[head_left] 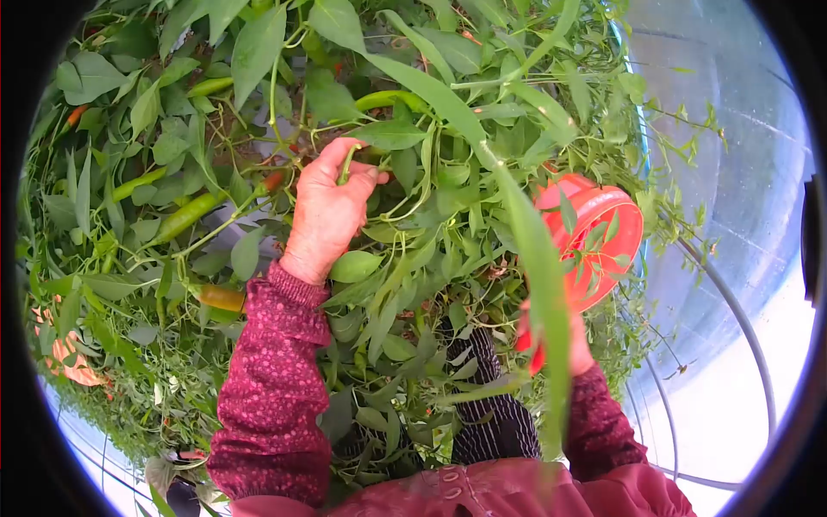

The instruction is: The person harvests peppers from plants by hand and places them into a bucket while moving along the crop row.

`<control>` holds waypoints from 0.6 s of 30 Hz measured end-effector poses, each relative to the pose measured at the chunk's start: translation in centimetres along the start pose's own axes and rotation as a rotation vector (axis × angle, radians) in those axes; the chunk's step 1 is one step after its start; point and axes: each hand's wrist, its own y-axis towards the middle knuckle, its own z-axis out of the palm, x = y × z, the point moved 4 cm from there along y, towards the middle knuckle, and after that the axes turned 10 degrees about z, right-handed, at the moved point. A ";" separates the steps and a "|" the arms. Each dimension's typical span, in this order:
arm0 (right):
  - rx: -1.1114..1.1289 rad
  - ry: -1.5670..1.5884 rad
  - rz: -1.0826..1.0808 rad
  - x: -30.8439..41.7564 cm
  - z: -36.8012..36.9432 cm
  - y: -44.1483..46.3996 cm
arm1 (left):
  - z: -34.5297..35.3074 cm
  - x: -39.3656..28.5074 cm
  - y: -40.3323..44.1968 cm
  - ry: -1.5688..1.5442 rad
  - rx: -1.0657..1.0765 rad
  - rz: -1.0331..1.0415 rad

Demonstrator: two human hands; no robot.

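My left hand [332, 202] is closed among the pepper plants, with thumb and forefinger pinching a curved green pepper stalk [347, 164]. Whether a pepper hangs from it inside the palm is hidden. Just above that hand a long green pepper [388, 100] shows between leaves. On the right, my right hand [579, 345] is closed at the lower side of a red plastic bucket [627, 215], which is tilted. A long blurred leaf crosses in front and covers part of this hand. Some leafy sprigs overlap the bucket's mouth.
Dense pepper foliage surrounds both hands. More green peppers [189, 215] hang at the left, and an orange-brown pepper [221, 297] sits near my left sleeve. Clear plastic sheeting [715, 112] with curved pipes [732, 302] borders the plants on the right. My striped trouser leg [487, 396] shows below.
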 end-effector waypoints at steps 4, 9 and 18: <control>-0.373 -0.202 0.020 0.2 -9.1 -2.8 | 0.4 0.2 -1.3 -0.036 -0.036 -0.053; -0.367 -0.700 -0.002 1.0 -10.7 -1.7 | 1.3 0.4 -0.7 -0.027 0.012 0.090; -0.136 -0.616 -0.668 9.1 9.4 4.1 | 0.7 0.5 -0.7 -0.066 0.008 0.031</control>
